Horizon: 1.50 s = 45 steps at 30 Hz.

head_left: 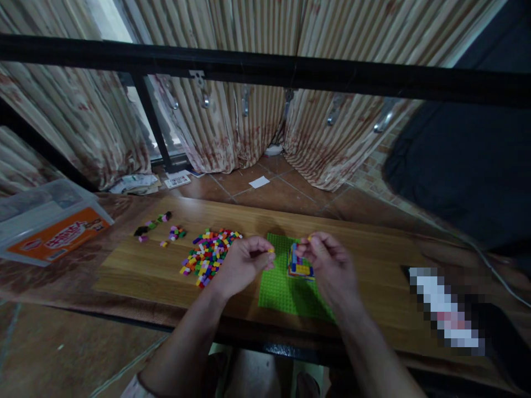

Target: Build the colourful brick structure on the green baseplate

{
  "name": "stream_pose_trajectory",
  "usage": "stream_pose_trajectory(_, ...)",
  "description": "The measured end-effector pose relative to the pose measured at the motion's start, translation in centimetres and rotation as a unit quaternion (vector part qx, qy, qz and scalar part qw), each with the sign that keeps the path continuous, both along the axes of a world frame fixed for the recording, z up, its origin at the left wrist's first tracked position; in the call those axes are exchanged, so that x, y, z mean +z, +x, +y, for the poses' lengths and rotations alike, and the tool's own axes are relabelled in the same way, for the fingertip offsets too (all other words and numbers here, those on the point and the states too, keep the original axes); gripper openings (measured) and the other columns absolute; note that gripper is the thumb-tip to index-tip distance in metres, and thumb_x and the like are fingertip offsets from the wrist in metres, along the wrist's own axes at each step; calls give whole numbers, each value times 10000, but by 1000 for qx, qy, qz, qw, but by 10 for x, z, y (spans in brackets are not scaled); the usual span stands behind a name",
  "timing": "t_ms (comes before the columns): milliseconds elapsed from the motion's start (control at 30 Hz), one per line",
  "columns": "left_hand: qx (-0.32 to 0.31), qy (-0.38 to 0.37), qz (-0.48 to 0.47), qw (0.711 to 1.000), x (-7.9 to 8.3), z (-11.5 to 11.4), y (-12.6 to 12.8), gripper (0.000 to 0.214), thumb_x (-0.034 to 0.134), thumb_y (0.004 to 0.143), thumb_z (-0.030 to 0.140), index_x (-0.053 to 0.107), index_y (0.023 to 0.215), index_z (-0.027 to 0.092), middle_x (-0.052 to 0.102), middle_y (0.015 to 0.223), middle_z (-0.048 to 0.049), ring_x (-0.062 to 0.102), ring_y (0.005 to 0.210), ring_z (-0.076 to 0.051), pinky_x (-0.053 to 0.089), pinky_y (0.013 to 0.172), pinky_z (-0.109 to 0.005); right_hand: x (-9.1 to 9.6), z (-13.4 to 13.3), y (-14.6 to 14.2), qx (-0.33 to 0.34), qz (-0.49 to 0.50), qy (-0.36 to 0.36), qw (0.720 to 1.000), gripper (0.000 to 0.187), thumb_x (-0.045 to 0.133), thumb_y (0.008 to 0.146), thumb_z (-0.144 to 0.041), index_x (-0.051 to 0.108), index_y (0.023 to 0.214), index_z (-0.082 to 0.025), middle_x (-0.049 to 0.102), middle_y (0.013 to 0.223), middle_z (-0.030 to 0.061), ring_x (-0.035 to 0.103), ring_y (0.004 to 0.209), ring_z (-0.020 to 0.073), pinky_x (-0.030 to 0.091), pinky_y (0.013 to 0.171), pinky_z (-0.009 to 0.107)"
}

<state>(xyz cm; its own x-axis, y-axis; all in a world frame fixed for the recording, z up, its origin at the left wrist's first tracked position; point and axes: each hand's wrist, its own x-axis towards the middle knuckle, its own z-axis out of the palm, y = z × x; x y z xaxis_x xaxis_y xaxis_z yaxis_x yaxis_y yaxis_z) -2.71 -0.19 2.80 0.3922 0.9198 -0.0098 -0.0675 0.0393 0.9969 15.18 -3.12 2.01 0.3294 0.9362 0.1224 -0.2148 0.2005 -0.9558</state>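
Striped curtains (232, 127) hang behind a black metal rail (265, 66), above a tiled floor (269, 190), and a wood-grain tabletop (136, 265) runs across the view. A clear plastic storage box (53, 226) with an orange label sits at the tabletop's far left. Left of centre lies a loose heap of small multicoloured plastic bricks (209, 257), with a smaller cluster of bricks (176, 232) farther left. To the heap's right, a green studded baseplate (286, 293) lies flat, with a small stacked block of coloured bricks (300, 262) standing on its far part.

The left hand (244, 265) hovers just right of the heap, its fingertips pinching a tiny yellow brick (271, 250). The right hand (327, 268) curves above the baseplate, thumb and forefinger grasping a tiny yellow-orange brick (309, 237) near the stacked block. Neither hand is clenched, and this light fingertip pinch keeps each brick visible and finely controlled.
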Motion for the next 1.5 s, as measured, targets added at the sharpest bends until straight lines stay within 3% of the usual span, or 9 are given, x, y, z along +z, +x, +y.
stream_pose_trajectory(67, 22, -7, 9, 1000, -1, 3, 1, 162, 658, 758, 294, 595, 749, 144, 599, 592, 19, 549, 536, -90, 438, 564, -217, 6, 2, 23, -28, 30, -13, 999, 184, 717, 758, -367, 637, 815, -212, 710, 835, 22, 668, 678, 122, 568, 653, 273)
stream_pose_trajectory(200, 38, -29, 30, 998, -6, 7, 4, 143, 638, 758, 287, 585, 745, 155, 595, 575, 26, 559, 529, -97, 438, 562, -221, 5, 1, 47, -76, 5, -30, 997, 210, 805, 646, -310, 700, 794, -204, 705, 709, 0, 664, 610, 126, 577, 594, 265)
stream_pose_trajectory(333, 20, -27, 46, 998, -12, 6, 11, 92, 619, 738, 241, 603, 769, 156, 592, 596, 31, 561, 550, -98, 435, 570, -218, -9, 0, 42, -54, -84, -67, 993, 227, 803, 626, -319, 744, 816, -209, 714, 684, 2, 658, 599, 142, 573, 609, 301)
stream_pose_trajectory(500, 12, -7, 59, 998, -22, 4, 20, 105, 591, 727, 213, 628, 811, 162, 590, 632, 29, 543, 566, -100, 414, 559, -215, -20, 1, 37, -29, -198, -52, 978, 181, 746, 692, -335, 765, 838, -228, 746, 857, 33, 664, 743, 166, 551, 711, 322)
stream_pose_trajectory(700, 0, 16, 88, 996, -29, 4, 26, 101, 588, 733, 221, 634, 813, 178, 617, 681, 15, 568, 605, -117, 432, 572, -223, -16, -1, 34, -18, -175, -50, 983, 200, 707, 740, -369, 755, 864, -221, 734, 848, 35, 677, 723, 168, 564, 689, 321)
stream_pose_trajectory(933, -6, 23, 93, 995, -25, -3, 32, 86, 569, 756, 209, 639, 798, 182, 622, 679, 15, 577, 607, -126, 432, 571, -227, -20, -1, 36, -9, -212, -8, 977, 131, 723, 727, -305, 748, 837, -238, 711, 861, 16, 651, 753, 157, 526, 701, 295)
stream_pose_trajectory(1167, -7, 35, 129, 991, -26, -4, 37, 137, 550, 769, 193, 671, 832, 176, 636, 655, 11, 579, 621, -138, 435, 578, -230, -25, 3, 37, -34, -366, 9, 930, 111, 656, 777, -296, 751, 821, -258, 718, 873, 30, 622, 847, 204, 478, 788, 362)
stream_pose_trajectory(1500, 19, 40, 159, 986, -28, -6, 42, 218, 527, 779, 167, 715, 887, 163, 653, 680, 5, 582, 639, -134, 449, 603, -223, -34, 2, 32, 4, -429, 44, 902, 143, 604, 837, -279, 733, 893, -254, 713, 886, 30, 617, 866, 203, 477, 792, 368)
